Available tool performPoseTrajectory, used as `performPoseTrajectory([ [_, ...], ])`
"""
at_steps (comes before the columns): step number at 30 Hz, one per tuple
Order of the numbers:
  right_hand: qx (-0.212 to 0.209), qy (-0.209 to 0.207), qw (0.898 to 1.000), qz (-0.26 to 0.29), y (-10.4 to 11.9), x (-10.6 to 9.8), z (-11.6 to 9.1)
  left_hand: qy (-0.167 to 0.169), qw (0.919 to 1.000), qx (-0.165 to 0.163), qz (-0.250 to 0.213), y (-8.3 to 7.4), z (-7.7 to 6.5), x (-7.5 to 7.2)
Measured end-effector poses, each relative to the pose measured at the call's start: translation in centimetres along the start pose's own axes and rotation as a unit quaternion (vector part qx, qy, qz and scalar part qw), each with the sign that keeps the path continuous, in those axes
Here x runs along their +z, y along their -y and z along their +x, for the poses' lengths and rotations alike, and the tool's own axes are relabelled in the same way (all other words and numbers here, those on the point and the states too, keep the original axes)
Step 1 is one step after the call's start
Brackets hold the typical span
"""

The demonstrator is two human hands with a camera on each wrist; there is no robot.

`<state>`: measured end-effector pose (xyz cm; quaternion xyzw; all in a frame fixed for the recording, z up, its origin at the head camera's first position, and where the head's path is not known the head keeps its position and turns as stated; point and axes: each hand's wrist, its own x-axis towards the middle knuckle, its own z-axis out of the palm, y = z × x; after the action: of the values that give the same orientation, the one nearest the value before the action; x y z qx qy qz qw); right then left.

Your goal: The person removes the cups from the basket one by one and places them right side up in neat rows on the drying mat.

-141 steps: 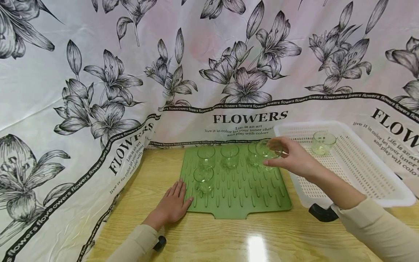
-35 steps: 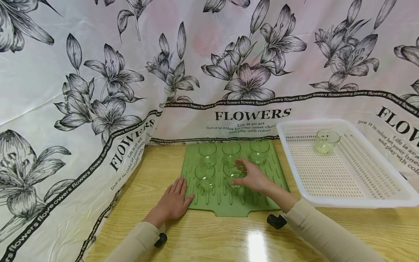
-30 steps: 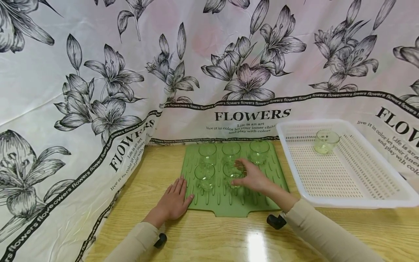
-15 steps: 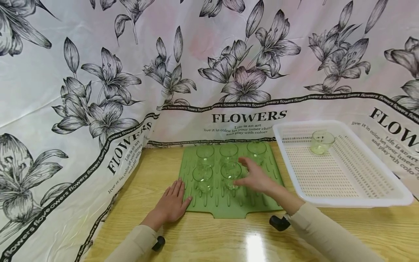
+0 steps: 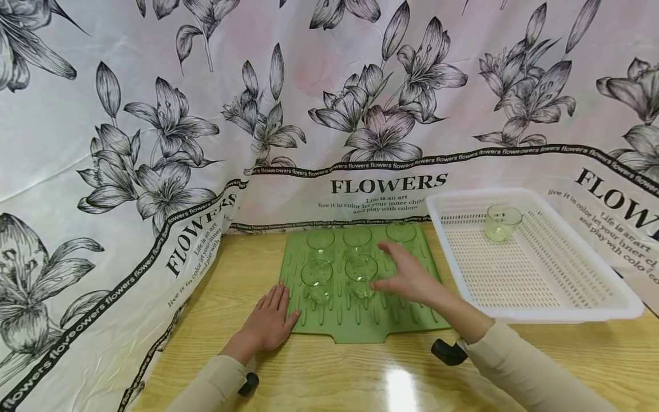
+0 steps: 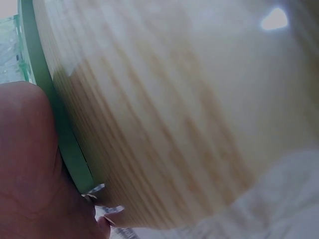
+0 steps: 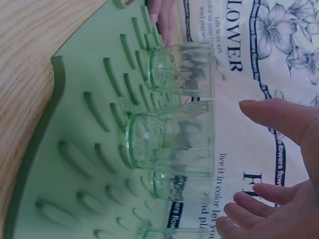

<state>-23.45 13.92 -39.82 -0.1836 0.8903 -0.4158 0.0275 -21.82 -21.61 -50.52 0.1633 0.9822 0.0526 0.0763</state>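
Note:
Several clear greenish drinking glasses stand upright on a green ridged drying mat (image 5: 360,326): three at the back and two in front. My right hand (image 5: 409,277) is just right of the front-middle glass (image 5: 361,277), its thumb and fingers spread and holding nothing. In the right wrist view a gap shows between the spread fingers (image 7: 271,199) and that glass (image 7: 172,139). My left hand (image 5: 268,320) lies flat at the mat's left edge, fingers straight. The front-left glass (image 5: 317,280) stands nearest to it. In the left wrist view part of that hand (image 6: 30,159) touches the mat's edge.
To the right of the mat sits a white perforated plastic basket (image 5: 515,312) with one greenish glass (image 5: 503,223) inside. A flower-printed cloth (image 5: 288,197) hangs behind and at the left. The wooden table (image 5: 319,377) runs along the front.
My right hand carried a glass from the basket side to the mat's front middle, then let go and drew back to the right. The left hand stayed at the mat's edge.

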Motion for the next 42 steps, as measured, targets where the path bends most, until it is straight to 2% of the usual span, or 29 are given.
performPoseTrajectory([
  [7,-0.02,0.02,0.998,-0.051,0.7,-1.3,-1.2,-0.002,0.9998,0.004,-0.017,-0.4,-0.5,-0.5],
  [9,-0.019,0.022,0.997,-0.066,0.8,-1.7,-1.5,0.002,1.0,0.0,-0.009,-0.4,-0.5,-0.7],
  [14,-0.019,0.025,0.997,-0.073,0.9,-2.9,-2.2,0.007,0.9999,-0.005,-0.013,-0.7,-0.7,-1.4],
  [21,-0.025,0.018,0.996,-0.081,0.8,-4.9,-3.4,0.004,0.9993,0.007,-0.036,-0.9,-1.0,-1.7],
  [29,-0.026,0.004,0.994,-0.103,0.0,-8.1,-4.7,0.009,0.9998,-0.003,-0.019,-1.1,-0.9,-1.3],
  [33,-0.015,0.001,0.994,-0.106,-0.7,-9.8,-4.9,0.009,0.9999,-0.004,-0.002,-0.7,-0.6,-1.0],
  [36,-0.009,-0.004,0.994,-0.113,-1.3,-10.9,-5.0,0.004,0.9999,-0.004,0.01,-0.1,-0.1,-0.2],
  [42,0.002,-0.009,0.991,-0.132,-2.8,-12.8,-4.9,0.001,1.0,0.002,0.0,0.1,0.1,0.0],
])
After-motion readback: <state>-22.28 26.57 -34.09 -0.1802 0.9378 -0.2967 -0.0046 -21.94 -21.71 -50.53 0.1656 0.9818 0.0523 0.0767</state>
